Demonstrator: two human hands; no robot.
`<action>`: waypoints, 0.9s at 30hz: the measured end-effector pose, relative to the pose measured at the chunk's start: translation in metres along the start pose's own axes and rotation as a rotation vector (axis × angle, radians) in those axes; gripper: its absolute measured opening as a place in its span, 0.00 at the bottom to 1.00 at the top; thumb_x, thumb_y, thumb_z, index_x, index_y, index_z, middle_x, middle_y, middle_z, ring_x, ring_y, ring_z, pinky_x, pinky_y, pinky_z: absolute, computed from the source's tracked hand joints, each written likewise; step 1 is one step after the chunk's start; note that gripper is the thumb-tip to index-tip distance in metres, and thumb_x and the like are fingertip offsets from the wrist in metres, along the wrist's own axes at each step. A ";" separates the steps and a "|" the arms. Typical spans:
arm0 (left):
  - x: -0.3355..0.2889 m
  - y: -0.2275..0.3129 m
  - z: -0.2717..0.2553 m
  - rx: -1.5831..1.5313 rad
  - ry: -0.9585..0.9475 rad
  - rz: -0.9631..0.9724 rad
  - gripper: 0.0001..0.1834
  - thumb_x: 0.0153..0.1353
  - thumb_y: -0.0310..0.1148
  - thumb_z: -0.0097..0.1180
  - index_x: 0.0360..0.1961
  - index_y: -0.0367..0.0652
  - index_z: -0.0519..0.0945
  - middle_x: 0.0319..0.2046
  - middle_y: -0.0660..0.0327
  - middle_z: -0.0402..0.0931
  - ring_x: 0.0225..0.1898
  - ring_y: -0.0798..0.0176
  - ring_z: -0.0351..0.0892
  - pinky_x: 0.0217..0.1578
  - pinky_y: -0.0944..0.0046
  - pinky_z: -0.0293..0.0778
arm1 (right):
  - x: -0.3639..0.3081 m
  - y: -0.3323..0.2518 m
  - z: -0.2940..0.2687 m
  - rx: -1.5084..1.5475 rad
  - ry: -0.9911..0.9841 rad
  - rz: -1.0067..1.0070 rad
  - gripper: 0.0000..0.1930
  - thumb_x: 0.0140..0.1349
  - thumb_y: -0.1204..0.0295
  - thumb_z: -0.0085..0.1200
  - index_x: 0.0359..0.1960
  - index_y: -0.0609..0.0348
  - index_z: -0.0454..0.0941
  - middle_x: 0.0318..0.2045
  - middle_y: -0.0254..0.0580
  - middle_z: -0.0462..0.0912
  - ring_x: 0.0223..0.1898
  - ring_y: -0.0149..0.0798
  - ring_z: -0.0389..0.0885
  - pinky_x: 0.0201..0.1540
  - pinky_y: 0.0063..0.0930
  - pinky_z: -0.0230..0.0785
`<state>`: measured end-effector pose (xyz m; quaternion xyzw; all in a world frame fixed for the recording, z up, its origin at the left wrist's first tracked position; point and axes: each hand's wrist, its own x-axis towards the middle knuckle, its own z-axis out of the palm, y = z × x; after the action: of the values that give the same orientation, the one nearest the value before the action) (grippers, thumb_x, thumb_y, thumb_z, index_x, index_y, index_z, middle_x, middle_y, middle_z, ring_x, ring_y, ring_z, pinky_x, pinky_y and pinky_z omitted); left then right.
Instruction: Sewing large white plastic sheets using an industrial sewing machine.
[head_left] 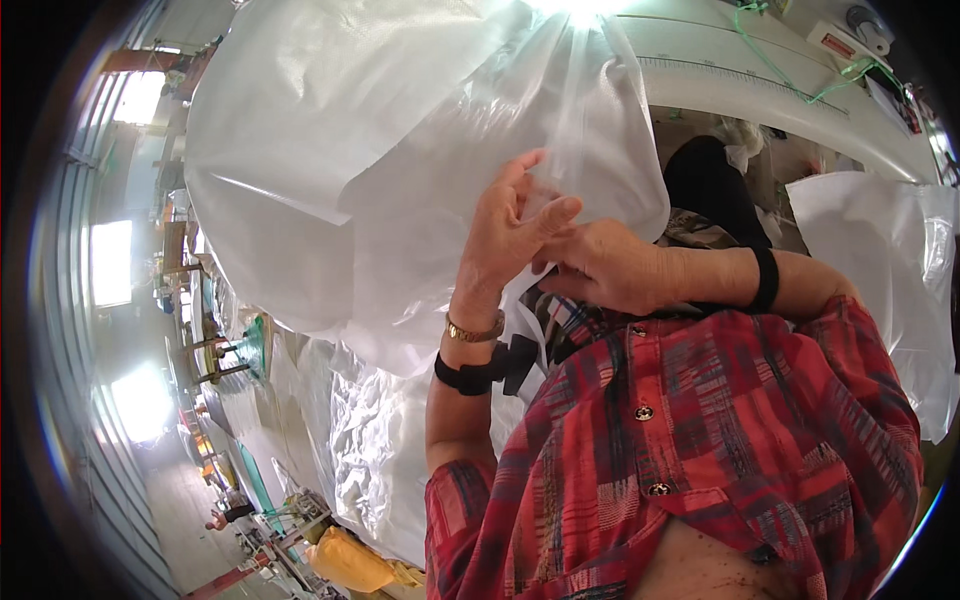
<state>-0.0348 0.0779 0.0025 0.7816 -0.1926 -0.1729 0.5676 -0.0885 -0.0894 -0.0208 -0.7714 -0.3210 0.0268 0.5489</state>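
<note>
A large white plastic-like sheet [400, 190] spreads in front of me and gathers into folds under a bright light at the top. My left hand [505, 225] is raised over it with its fingers stretched and thumb apart, holding nothing visible. Just to the right, my right hand [610, 265] is closed with curled fingers beside the left thumb, close to the sheet's near edge. What its fingers hold, if anything, is hidden. A watch [474, 330] and a black band [480, 370] circle my left wrist and forearm; another black band [765, 280] is on my right forearm.
A pale worktop [700, 85] with a printed ruler scale runs along the upper right, with a green cord [770, 65] on it. Another white sheet [880, 250] hangs at right. Crumpled clear plastic [375, 450] lies at lower left, near a yellow-orange bundle [350, 560].
</note>
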 end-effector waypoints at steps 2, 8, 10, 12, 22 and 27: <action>0.001 -0.003 0.007 -0.139 0.044 -0.059 0.35 0.58 0.40 0.67 0.59 0.28 0.68 0.29 0.62 0.79 0.27 0.74 0.78 0.26 0.74 0.71 | -0.001 0.000 0.002 -0.137 -0.060 -0.262 0.11 0.61 0.67 0.56 0.37 0.64 0.78 0.28 0.49 0.81 0.34 0.55 0.81 0.37 0.42 0.72; 0.001 -0.011 0.003 -0.253 0.073 -0.181 0.23 0.58 0.32 0.65 0.51 0.30 0.75 0.21 0.67 0.76 0.20 0.75 0.73 0.20 0.75 0.66 | -0.010 0.007 -0.030 0.178 -0.078 0.562 0.16 0.67 0.59 0.52 0.44 0.61 0.78 0.31 0.41 0.81 0.32 0.35 0.81 0.36 0.28 0.72; -0.001 -0.010 0.004 -0.352 0.055 -0.182 0.18 0.59 0.31 0.64 0.46 0.31 0.77 0.20 0.67 0.76 0.19 0.76 0.72 0.19 0.75 0.65 | -0.008 0.028 -0.027 0.279 0.002 0.564 0.17 0.68 0.58 0.52 0.44 0.61 0.78 0.32 0.38 0.81 0.32 0.31 0.79 0.36 0.25 0.71; 0.001 -0.009 0.006 -0.449 0.020 -0.177 0.13 0.59 0.30 0.64 0.42 0.33 0.80 0.20 0.67 0.76 0.18 0.77 0.71 0.19 0.76 0.64 | -0.005 0.035 -0.024 0.377 0.100 0.570 0.18 0.68 0.57 0.52 0.45 0.62 0.78 0.34 0.36 0.81 0.31 0.27 0.78 0.36 0.22 0.70; -0.017 -0.003 -0.011 -0.428 0.270 -0.235 0.04 0.59 0.26 0.63 0.31 0.39 0.80 0.18 0.72 0.70 0.15 0.82 0.62 0.13 0.79 0.52 | -0.008 0.059 -0.018 0.690 0.005 0.544 0.11 0.68 0.64 0.52 0.36 0.60 0.78 0.31 0.35 0.83 0.31 0.26 0.80 0.36 0.20 0.71; -0.023 -0.016 -0.021 -0.547 0.352 -0.186 0.05 0.58 0.26 0.64 0.29 0.42 0.79 0.20 0.74 0.71 0.16 0.82 0.62 0.14 0.79 0.54 | -0.010 0.062 -0.018 0.672 0.053 0.614 0.10 0.66 0.66 0.52 0.34 0.59 0.78 0.30 0.36 0.83 0.29 0.26 0.80 0.34 0.20 0.71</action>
<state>-0.0428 0.1113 -0.0054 0.6323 0.0341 -0.1317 0.7627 -0.0608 -0.1217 -0.0702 -0.6104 -0.0369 0.2711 0.7434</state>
